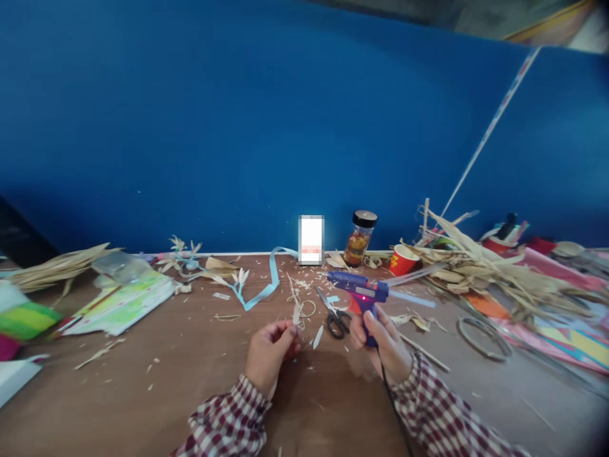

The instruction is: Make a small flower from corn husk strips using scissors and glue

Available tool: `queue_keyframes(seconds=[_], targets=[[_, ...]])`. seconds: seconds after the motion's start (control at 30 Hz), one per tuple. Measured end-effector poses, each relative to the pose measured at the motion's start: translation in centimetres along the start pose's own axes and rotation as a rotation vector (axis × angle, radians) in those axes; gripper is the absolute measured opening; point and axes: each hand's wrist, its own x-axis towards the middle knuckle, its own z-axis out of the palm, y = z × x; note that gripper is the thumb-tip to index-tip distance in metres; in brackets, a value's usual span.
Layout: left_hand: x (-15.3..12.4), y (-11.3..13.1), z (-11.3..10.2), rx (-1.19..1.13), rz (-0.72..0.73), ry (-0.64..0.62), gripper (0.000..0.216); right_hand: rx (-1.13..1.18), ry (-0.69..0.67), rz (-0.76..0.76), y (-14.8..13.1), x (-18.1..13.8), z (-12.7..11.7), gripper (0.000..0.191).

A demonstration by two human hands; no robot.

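Note:
My right hand [387, 343] is wrapped round the handle of a blue hot glue gun [356, 284], whose nozzle points left and whose small red light is lit. A clear glue stick [413, 298] juts from its back, and a black cord runs down past my wrist. Between thumb and fingertips, my left hand [273, 348] pinches a small pale husk piece [296, 313]. Black-handled scissors [335, 322] lie on the table between my hands, partly behind the right fingers. A loose pale petal-shaped piece [318, 337] rests near them.
Light-blue ribbon [275, 270] curls beside husk flowers [240, 279]. At the back stand a black-lidded jar [360, 238] and a red paper cup [403, 259]. Dried husks [499, 270] are heaped on the right, near a wire coil [483, 339]. A painted sheet [124, 303] lies left.

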Motion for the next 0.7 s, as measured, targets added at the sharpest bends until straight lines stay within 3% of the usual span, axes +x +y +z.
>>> queue_keyframes(seconds=[0.23,0.43,0.7], targets=[[0.4,-0.1,-0.1,0.038,-0.012,0.017,0.025,-0.044,-0.06,0.139,2.5,-1.0,-1.1,0.03],[0.5,-0.1,-0.2,0.063,-0.029,0.038,0.024,-0.267,-0.179,0.085,2.4,-2.0,-1.1,0.035],[0.6,0.0,-0.6,0.186,0.103,0.024,0.024,-0.498,-0.222,0.067,2.4,-2.5,-0.6,0.038]])
